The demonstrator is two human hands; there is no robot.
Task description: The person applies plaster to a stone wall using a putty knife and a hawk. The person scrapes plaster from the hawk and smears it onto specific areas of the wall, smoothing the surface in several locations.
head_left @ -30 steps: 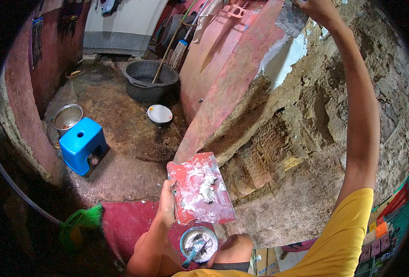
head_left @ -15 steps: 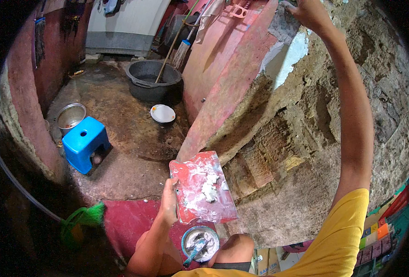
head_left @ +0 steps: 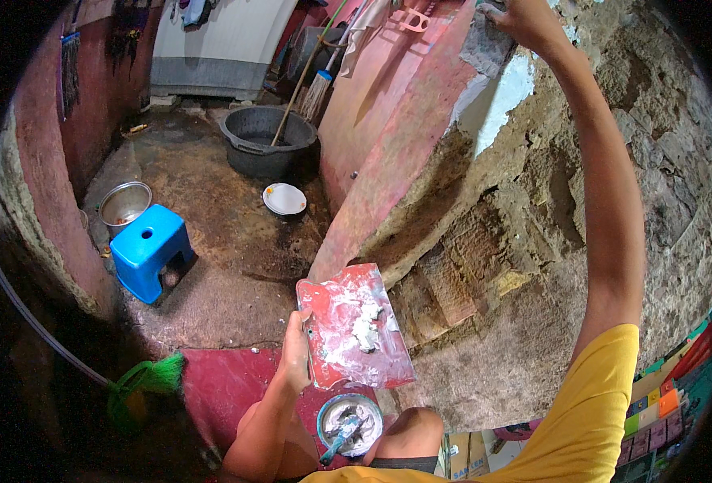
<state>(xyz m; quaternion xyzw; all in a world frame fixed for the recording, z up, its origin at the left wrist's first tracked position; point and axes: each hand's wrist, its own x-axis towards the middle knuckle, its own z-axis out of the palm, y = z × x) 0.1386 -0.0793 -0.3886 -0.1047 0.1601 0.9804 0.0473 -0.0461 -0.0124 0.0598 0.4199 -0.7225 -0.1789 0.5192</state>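
Note:
My left hand [head_left: 295,352] grips the left edge of a flat red board [head_left: 332,302], thumb on top. White putty [head_left: 366,328] is smeared over it, with a thicker lump in the middle. Up at the top edge, my right arm reaches to the broken wall [head_left: 533,185], and my right hand [head_left: 525,20] is bent closed against its upper part. Whatever its fingers hold is cut off or hidden. Grey filler [head_left: 486,40] and a pale bluish-white patch [head_left: 507,101] cover the wall below that hand. Between my knees stands a round tub [head_left: 324,414] of white paste, a blue-handled tool [head_left: 341,441] resting in it.
A blue stool [head_left: 151,241] stands left, beside a metal pot [head_left: 125,201]. Farther off are a white plate [head_left: 284,199] and a large dark basin [head_left: 267,161] with a stick leaning in it. A green broom [head_left: 159,372] lies at lower left; a pink wall [head_left: 380,129] runs beyond the basin.
My right hand has shifted slightly left along the top of the wall, its forearm following. The board in my left hand stays almost where it was.

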